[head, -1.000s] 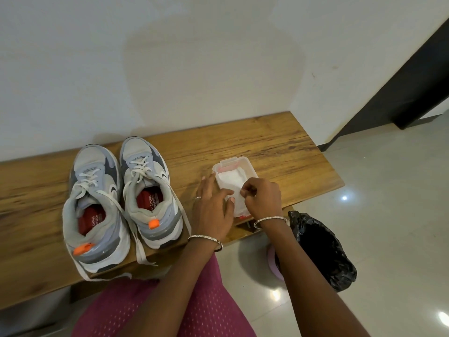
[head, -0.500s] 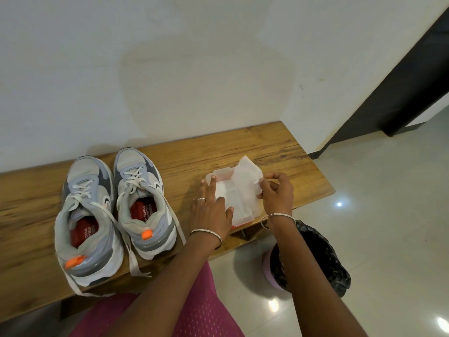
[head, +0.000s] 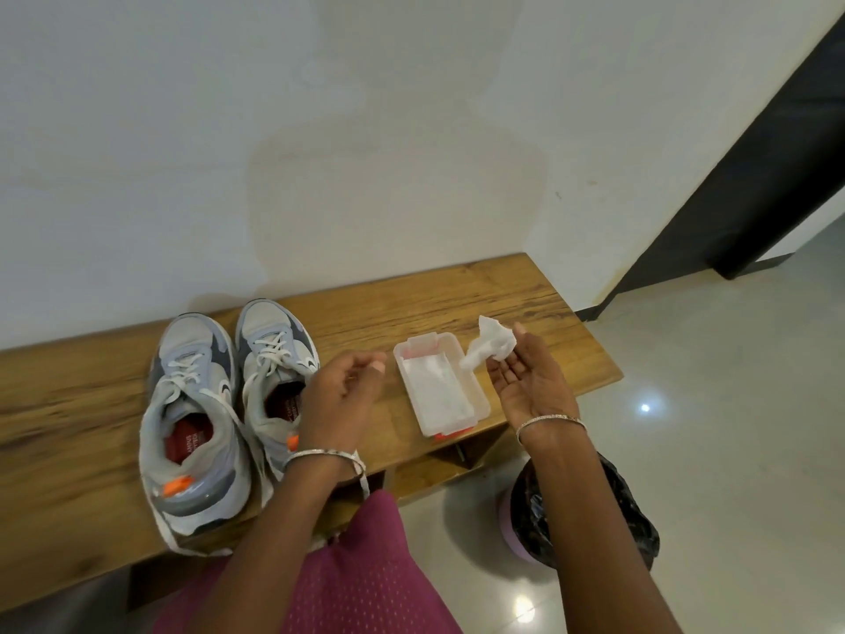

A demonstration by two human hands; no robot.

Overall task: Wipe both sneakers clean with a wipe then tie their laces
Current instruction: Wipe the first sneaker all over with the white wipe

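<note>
One wide-angle camera, worn on the head, looks forward and steeply down from above the person's lap [head: 366,588]. The tabletop [head: 457,295] crosses mid-frame, close below, backed by the wall [head: 320,130]. The left hand [head: 340,395] and right hand [head: 532,382] hover over it, forearms running up from the bottom edge; floor [head: 731,450] fills the right.

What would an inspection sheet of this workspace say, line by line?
Surface: wooden bench against the wall.
Job's things: left sneaker and right sneaker side by side, grey, laces loose; open wipe box to their right.
Clutter: nothing seen.
Hands: left hand hovers over the bench, holds nothing; right hand pinches a wipe by the box.
Cables: nothing seen.
Surroundings: bin with black bag on the tiled floor, below the bench's right end.
</note>
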